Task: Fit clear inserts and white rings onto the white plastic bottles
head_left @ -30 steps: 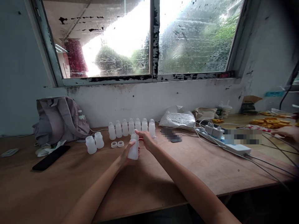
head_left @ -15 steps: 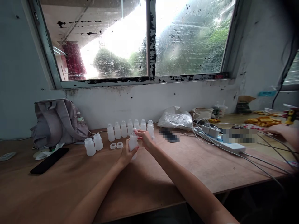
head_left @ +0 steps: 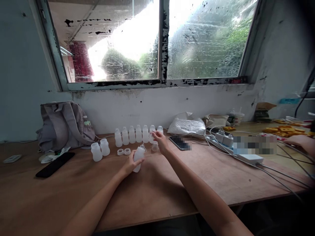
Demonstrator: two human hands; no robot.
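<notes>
Landmark = row (head_left: 132, 135) of 7 capped bottles, upright on the table (head_left: 206, 170) by the wall. Left hand (head_left: 130, 164) is wrapped partway closed around 1 frosted bottle (head_left: 138, 160), in front of the row; bottle is tilted, top leaning right, clear teat end up. Right hand (head_left: 161, 143) is at the row's right end, fingers bent and tips near each other, overlapping the bottles there; can't tell if it has hold of anything. Clear cap (head_left: 155, 147) is just below its fingers; can't tell if it touches them. 2 rings (head_left: 123, 151) lie flat in front of the row's left end. 2 open bottles (head_left: 100, 149) stand left of the row, backpack (head_left: 65, 126) farther left. Phone (head_left: 180, 143) lies right of the row, power strip (head_left: 246, 157) farther right.
</notes>
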